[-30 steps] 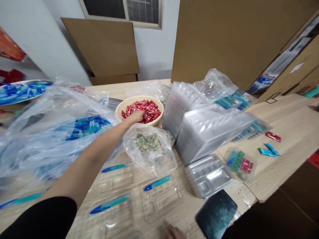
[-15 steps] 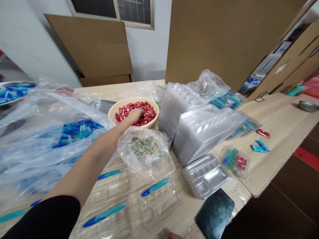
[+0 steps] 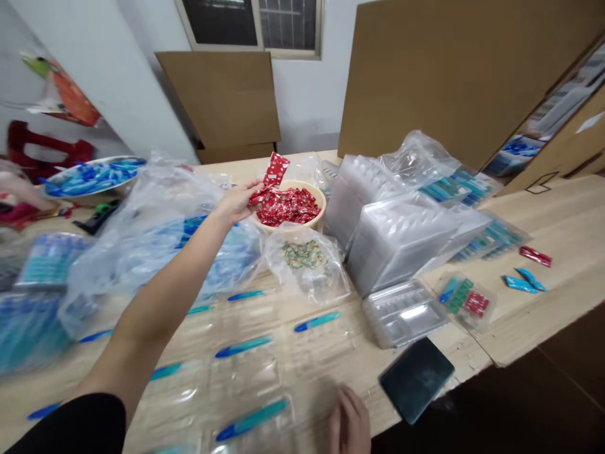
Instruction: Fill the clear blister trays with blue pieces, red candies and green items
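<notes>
A black sleeve [image 3: 66, 427] covers the top of the left arm [image 3: 161, 302] and stops near the elbow. The left hand [image 3: 234, 203] and right hand [image 3: 348, 421] are bare.

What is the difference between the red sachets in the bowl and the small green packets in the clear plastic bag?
The red sachets are glossy red; the green packets are green and tan. The red sachets lie uncovered in a round bowl; the green packets sit behind the film of the clear plastic bag. The red sachets look larger than the green packets. Both are small flat packets in loose heaps.
</notes>
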`<state>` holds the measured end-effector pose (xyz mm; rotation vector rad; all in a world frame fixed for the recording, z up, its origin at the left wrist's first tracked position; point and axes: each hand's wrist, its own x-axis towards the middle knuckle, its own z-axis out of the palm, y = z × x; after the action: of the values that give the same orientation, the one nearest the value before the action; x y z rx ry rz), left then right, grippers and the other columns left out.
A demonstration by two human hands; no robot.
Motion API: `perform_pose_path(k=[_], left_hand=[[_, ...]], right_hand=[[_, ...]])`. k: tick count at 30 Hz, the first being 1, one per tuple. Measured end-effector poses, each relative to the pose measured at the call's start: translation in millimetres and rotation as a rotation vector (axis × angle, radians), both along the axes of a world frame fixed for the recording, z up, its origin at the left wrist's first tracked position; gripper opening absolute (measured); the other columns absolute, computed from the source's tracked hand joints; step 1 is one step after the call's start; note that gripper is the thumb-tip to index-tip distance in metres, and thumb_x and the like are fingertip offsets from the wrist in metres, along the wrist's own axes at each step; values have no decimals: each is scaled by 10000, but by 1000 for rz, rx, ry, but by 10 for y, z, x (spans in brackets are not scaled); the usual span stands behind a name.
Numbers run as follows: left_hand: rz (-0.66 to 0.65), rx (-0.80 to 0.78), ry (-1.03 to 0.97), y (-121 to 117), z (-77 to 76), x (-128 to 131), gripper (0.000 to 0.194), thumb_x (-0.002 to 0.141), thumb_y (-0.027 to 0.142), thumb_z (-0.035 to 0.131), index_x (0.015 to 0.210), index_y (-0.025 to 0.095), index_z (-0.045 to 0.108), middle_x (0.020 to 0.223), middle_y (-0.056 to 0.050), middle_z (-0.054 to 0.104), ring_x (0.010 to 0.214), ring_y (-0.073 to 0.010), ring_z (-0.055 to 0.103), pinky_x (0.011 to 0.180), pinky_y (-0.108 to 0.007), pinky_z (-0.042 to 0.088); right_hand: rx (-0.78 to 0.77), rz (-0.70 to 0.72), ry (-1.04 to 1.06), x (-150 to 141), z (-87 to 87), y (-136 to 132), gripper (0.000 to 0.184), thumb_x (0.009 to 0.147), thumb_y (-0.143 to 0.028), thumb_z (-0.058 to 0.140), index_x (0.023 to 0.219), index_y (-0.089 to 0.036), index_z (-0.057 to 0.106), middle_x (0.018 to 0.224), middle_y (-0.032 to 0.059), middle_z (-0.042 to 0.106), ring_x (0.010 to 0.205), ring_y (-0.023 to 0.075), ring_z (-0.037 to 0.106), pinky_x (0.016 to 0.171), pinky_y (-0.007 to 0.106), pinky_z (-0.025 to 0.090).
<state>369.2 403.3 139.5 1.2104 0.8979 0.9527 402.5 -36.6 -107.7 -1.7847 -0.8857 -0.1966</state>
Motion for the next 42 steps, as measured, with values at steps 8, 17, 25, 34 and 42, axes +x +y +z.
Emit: perform_pose_path(k=[8,17,25,34,42], left_hand=[[-190,-270,-48,-1992,-326,-822,197,715,207,738,793,147,567,598,44,586,438,-53,485,435,-138,387],[126,142,399,-3116,-1338,-1547,81,823,247,522,800,193,577,954,-43,614,962,-182,582,899,-313,459],[108,224,466,-2734,-1418,-1772,155,868,279,459,814,179,564,922,-55,658,874,-172,618,784,-279,479],[22,368,724,-1669,-1632,-1340,137,780,89,535,680,181,545,716,-34,588,825,-211,571,878,-351,422],[-40,335,655,-2068,-1527,-1329,139,860,196,535,908,167,662,1045,-106,644,1057,-247,555,964,-379,411]], right_hand=[[380,682,1024,-295,1100,896,866,684,-529,774,1391,-374,297,1444,108,340,1256,291,496,911,476,542],[-94,801,1602,-694,1048,693,577,578,-322,849,1084,-296,573,1027,-2,630,750,155,628,486,221,517],[-70,663,1495,-842,985,759,400,529,-334,849,880,-209,704,821,2,683,641,124,562,462,200,433],[-30,532,1420,-505,1046,482,403,561,-372,856,894,-202,707,872,22,703,663,127,591,487,202,451],[-30,509,1381,-469,1033,425,390,561,-425,850,833,-192,697,829,26,700,628,127,584,476,211,457]])
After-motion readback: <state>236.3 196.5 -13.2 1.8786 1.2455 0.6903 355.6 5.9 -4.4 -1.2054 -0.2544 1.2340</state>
